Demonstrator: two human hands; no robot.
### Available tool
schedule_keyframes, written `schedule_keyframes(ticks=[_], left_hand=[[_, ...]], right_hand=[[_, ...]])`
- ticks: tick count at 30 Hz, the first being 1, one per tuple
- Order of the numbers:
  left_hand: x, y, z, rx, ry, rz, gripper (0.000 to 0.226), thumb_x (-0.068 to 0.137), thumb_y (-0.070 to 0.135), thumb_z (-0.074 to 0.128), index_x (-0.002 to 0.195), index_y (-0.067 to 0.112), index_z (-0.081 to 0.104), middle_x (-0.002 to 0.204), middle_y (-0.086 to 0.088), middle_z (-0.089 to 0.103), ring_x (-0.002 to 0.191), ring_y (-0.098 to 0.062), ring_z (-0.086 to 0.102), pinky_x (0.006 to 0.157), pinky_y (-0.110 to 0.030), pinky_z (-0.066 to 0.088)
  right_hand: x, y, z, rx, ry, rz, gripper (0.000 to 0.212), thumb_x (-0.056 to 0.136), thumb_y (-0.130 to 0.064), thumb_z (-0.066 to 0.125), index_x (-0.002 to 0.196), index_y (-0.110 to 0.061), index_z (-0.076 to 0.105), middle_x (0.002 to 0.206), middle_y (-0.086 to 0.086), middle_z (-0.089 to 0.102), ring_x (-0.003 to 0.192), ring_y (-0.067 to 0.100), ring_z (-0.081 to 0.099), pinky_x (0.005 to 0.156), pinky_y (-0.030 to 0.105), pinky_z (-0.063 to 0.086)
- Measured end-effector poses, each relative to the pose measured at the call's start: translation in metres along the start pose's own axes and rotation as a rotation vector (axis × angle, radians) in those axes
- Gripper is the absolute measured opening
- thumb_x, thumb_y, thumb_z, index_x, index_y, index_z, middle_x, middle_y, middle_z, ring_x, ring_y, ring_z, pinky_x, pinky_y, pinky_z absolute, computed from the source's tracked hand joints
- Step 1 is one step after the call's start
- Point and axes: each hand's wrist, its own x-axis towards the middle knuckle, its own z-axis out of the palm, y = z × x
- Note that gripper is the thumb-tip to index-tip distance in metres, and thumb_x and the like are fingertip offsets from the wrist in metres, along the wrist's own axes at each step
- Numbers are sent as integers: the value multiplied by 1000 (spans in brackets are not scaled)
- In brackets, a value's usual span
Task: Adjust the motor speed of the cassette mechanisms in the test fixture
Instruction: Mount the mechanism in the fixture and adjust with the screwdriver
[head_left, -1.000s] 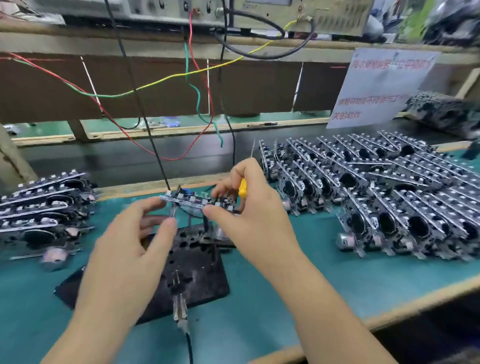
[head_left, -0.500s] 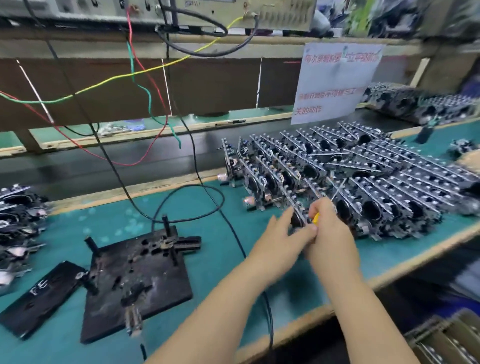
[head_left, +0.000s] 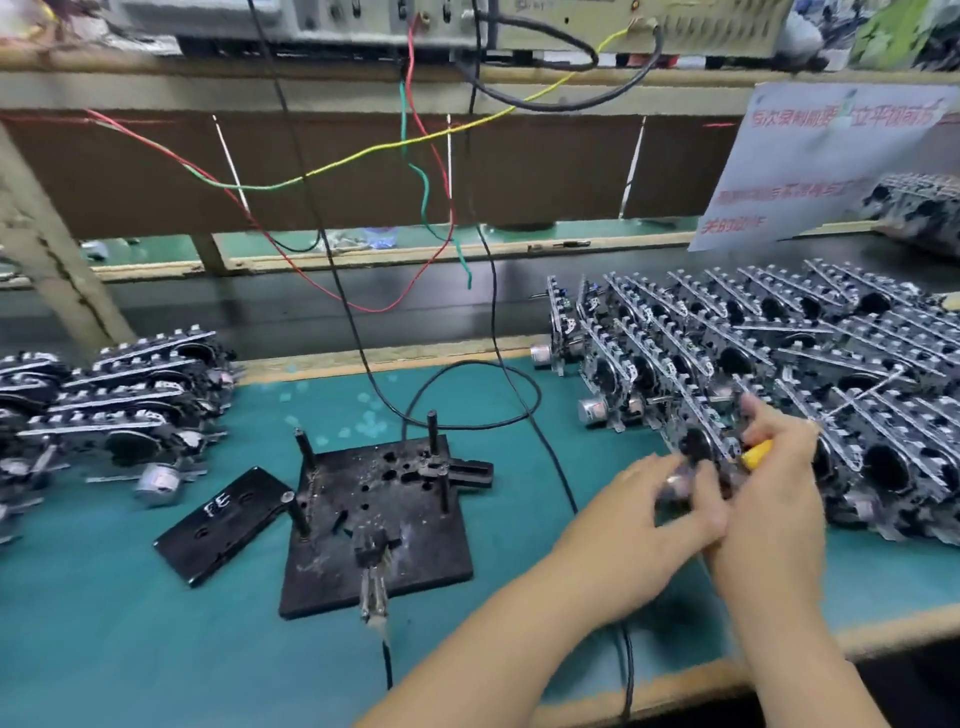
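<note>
The black test fixture (head_left: 384, 525) lies on the green mat with its pegs standing up and nothing mounted on it. To its right both my hands hold one cassette mechanism (head_left: 701, 457) at the near-left corner of the big batch (head_left: 805, 364). My left hand (head_left: 654, 525) grips the mechanism's near end, by its silver motor. My right hand (head_left: 774, 493) grips the other side and also holds a yellow-handled screwdriver (head_left: 756, 453), mostly hidden in the palm.
A black cassette (head_left: 223, 525) lies left of the fixture. Another pile of mechanisms (head_left: 119, 410) sits at the far left. Black cables (head_left: 467, 395) loop behind the fixture; coloured wires (head_left: 426, 197) hang from the instruments above. A paper sign (head_left: 810, 166) stands back right.
The mechanism came off the fixture, which now stands bare. Both hands went right to the big batch, and now hold a mechanism slightly clear of its front corner; the view has swung back left.
</note>
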Motion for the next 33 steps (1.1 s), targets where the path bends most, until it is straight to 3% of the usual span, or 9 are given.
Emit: schedule_keyframes(ticks=[4, 8, 12, 16, 20, 24, 27, 31, 33], left_hand=[[-52, 3, -48, 117, 223, 213, 51, 93, 29, 64, 143, 28, 51, 145, 15, 51, 122, 14, 42, 98, 3, 26], [-103, -16, -116, 307, 615, 327, 34, 88, 18, 67, 122, 20, 67, 127, 13, 65, 123, 0, 53, 106, -17, 38], [-144, -66, -200, 481, 1004, -14, 34, 90, 25, 68, 123, 23, 63, 131, 12, 59, 127, -11, 50, 110, -32, 37], [-146, -122, -261, 526, 1082, -482, 85, 84, 47, 76, 154, 22, 34, 165, -12, 12, 152, -28, 7, 121, -44, 16], [-136, -156, -286, 409, 1116, -547, 110, 73, 63, 78, 158, 29, 18, 166, -8, -9, 153, -33, 0, 118, -54, 24], [-131, -163, -277, 341, 1305, -375, 91, 67, 49, 87, 142, 25, 40, 153, -6, 16, 139, -30, 31, 108, -51, 41], [-136, -155, -255, 367, 1411, -208, 86, 65, 40, 88, 136, 20, 43, 149, -7, 19, 135, -27, 32, 103, -49, 45], [-143, -122, -239, 497, 1141, 172, 85, 65, 42, 79, 139, 25, 40, 152, -3, 17, 139, -22, 31, 108, -23, 38], [-141, -101, -231, 606, 981, 402, 85, 64, 35, 79, 139, 20, 44, 152, -8, 20, 140, -28, 32, 113, -21, 29]], right_hand=[[-19, -58, 23, 199, -45, -253, 36, 87, -4, 60, 109, -28, 44, 130, -20, 61, 120, 1, 57, 89, 21, 43], [-40, -122, 58, 277, -347, -365, 31, 85, -25, 65, 100, -39, 43, 107, -32, 65, 83, -4, 59, 71, 5, 39], [-55, -160, 91, 330, -583, -431, 30, 89, -15, 70, 91, -34, 47, 99, -33, 69, 45, -1, 48, 51, 6, 34], [-71, -188, 111, 335, -714, -516, 26, 88, -9, 71, 90, -27, 53, 95, -23, 73, 49, -9, 51, 57, 2, 35], [-84, -202, 124, 279, -805, -565, 21, 91, -22, 65, 94, -34, 49, 97, -15, 71, 59, 3, 53, 61, 19, 42], [-90, -205, 131, 247, -842, -586, 18, 93, -26, 62, 93, -36, 46, 95, -8, 69, 64, 9, 52, 66, 28, 46], [-88, -208, 133, 308, -826, -521, 19, 93, -29, 63, 93, -36, 46, 101, -14, 70, 68, 9, 56, 70, 25, 46], [-71, -215, 132, 474, -870, -253, 38, 79, -52, 70, 93, -33, 40, 121, -33, 63, 114, -5, 57, 93, 25, 44], [-55, -215, 129, 487, -973, -152, 55, 61, -64, 74, 91, -34, 39, 123, -31, 63, 119, -9, 55, 96, 28, 44]])
